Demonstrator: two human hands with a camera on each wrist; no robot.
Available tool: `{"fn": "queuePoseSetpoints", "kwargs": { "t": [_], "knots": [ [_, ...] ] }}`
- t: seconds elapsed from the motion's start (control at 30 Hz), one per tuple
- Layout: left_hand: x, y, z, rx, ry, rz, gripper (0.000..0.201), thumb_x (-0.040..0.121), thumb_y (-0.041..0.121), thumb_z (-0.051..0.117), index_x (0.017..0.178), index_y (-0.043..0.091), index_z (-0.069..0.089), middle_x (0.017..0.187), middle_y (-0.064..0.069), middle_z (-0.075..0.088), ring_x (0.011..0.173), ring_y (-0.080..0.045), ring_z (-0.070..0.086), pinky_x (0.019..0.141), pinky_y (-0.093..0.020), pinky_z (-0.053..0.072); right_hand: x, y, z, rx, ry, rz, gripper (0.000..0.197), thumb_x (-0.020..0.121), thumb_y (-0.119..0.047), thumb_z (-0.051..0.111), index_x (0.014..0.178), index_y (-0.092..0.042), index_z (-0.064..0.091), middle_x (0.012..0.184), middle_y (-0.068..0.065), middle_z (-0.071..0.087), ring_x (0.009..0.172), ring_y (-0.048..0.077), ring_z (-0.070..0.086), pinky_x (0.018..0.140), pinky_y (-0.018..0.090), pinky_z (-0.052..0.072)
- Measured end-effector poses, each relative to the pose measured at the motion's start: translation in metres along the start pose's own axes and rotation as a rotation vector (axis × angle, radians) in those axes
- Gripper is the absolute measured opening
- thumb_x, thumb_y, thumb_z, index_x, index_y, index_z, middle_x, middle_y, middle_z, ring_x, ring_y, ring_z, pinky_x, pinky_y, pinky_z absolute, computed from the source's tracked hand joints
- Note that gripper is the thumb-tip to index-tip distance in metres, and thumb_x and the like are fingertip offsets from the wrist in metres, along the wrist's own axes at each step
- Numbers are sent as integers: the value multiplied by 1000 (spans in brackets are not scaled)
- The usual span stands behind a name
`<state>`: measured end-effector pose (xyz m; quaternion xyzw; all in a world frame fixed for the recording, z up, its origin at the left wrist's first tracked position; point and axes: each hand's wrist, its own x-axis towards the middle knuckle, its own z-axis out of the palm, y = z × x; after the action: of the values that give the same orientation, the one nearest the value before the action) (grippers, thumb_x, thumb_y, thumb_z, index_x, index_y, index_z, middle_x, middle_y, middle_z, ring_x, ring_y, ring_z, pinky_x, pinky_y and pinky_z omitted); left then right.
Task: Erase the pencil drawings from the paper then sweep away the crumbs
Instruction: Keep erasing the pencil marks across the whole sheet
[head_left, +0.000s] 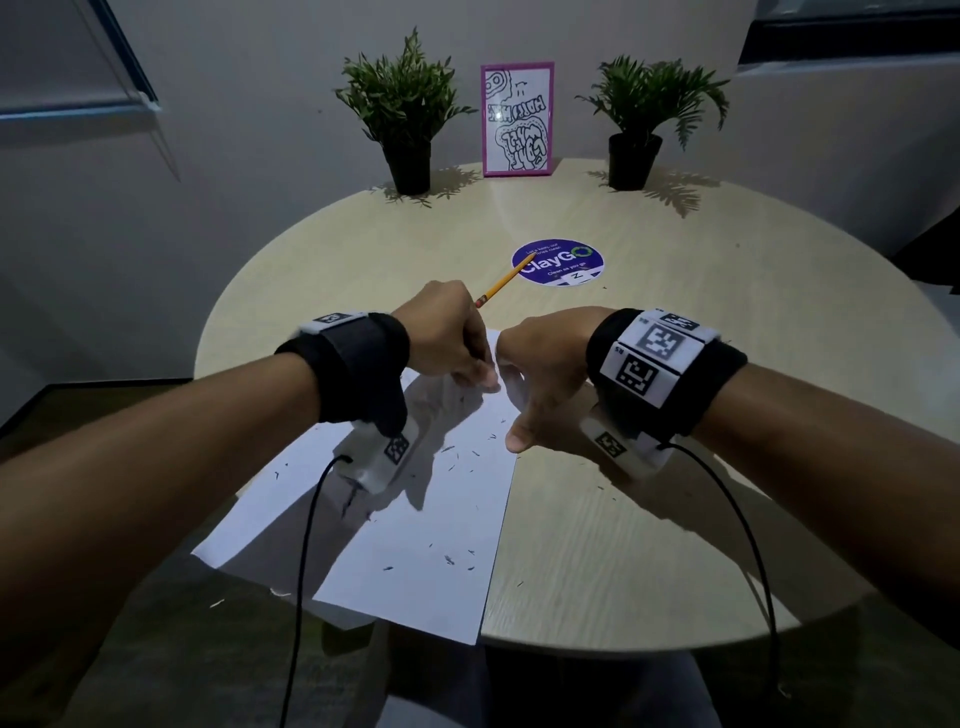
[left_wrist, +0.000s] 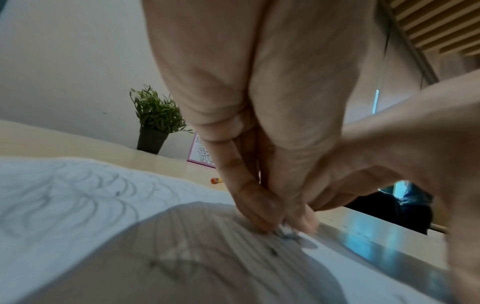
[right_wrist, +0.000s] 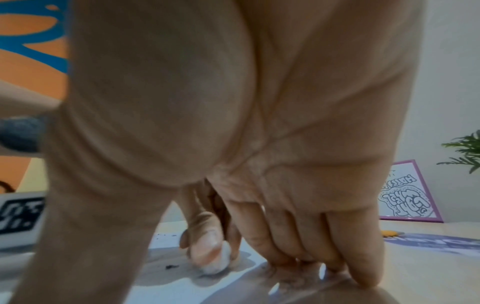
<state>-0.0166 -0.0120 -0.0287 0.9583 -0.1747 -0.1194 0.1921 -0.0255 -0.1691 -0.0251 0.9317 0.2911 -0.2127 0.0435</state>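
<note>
A white paper (head_left: 426, 519) lies on the round table, its near corner hanging over the edge. Faint pencil curves (left_wrist: 78, 195) remain on it. Dark eraser crumbs (head_left: 449, 560) are scattered over the sheet and the table beside it. My left hand (head_left: 480, 374) pinches a small white eraser (left_wrist: 285, 228) and holds it down on the paper near the far edge. From the right wrist the eraser (right_wrist: 221, 261) shows between those fingertips. Just to the right, my right hand (head_left: 519, 400) presses its straight fingers (right_wrist: 337, 257) on the paper's far right corner, thumb spread toward me.
A yellow pencil (head_left: 501, 284) lies just beyond my left hand, pointing at a purple round sticker (head_left: 557, 261). Two potted plants (head_left: 408, 119) (head_left: 644, 114) and a pink-framed drawing (head_left: 517, 119) stand at the table's far edge. Cables trail from both wrists.
</note>
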Motion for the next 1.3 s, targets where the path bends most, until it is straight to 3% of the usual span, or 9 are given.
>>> {"fn": "queuePoseSetpoints", "kwargs": {
  "t": [0.2,0.37,0.5,0.77,0.87,1.0,1.1,1.2,1.3],
  "knots": [
    [-18,5,13,-30,-57,71,12,73,24,88,81,19,81,69,9,75,67,2,68,60,-5,43,5,5,11,33,118,20,56,57,-68,84,72,-33,43,75,-15,60,74,12,63,74,36,56],
    [-13,-6,1,-83,-2,47,9,79,19,84,86,17,79,70,9,75,69,-1,70,76,-19,54,5,4,9,21,102,34,59,57,-73,81,74,-31,43,78,-11,61,75,12,63,77,38,57],
    [-15,-3,1,6,-32,82,10,77,22,85,81,23,76,64,16,69,61,6,62,63,-9,47,5,3,6,15,45,23,55,65,-64,83,73,-31,40,81,-9,61,78,14,61,81,37,56],
    [-5,0,1,142,83,50,10,83,18,77,91,14,79,85,4,74,82,-12,66,63,-11,41,4,3,2,8,11,22,55,67,-62,83,72,-31,38,81,-11,56,76,12,57,80,35,53],
    [-13,6,7,199,47,105,4,84,16,72,82,14,75,73,5,68,74,-15,62,55,-6,34,7,5,3,19,5,-8,52,69,-59,83,79,-28,42,83,-13,55,79,13,57,78,33,47],
    [-29,9,13,233,9,159,8,83,16,68,81,11,74,75,1,71,72,-17,61,64,-18,45,11,7,12,25,132,18,53,54,-73,82,76,-41,45,74,-18,57,75,12,61,72,35,53],
    [-23,8,7,225,26,109,8,85,19,69,83,14,75,78,3,71,73,-13,59,56,-6,36,14,9,16,28,169,79,59,47,-79,79,70,-36,45,70,-17,58,67,8,60,68,35,55],
    [-12,3,1,183,80,37,10,87,19,70,87,11,77,83,-2,74,80,-18,63,64,-17,41,9,6,11,38,90,72,58,52,-74,82,75,-32,49,78,-16,60,73,9,60,72,35,55],
    [-22,9,7,226,43,92,10,85,15,67,82,10,75,77,-4,72,75,-22,62,56,-8,35,9,8,13,52,147,35,52,53,-73,82,77,-46,46,73,-17,58,69,7,59,67,34,53]
  ]
}}
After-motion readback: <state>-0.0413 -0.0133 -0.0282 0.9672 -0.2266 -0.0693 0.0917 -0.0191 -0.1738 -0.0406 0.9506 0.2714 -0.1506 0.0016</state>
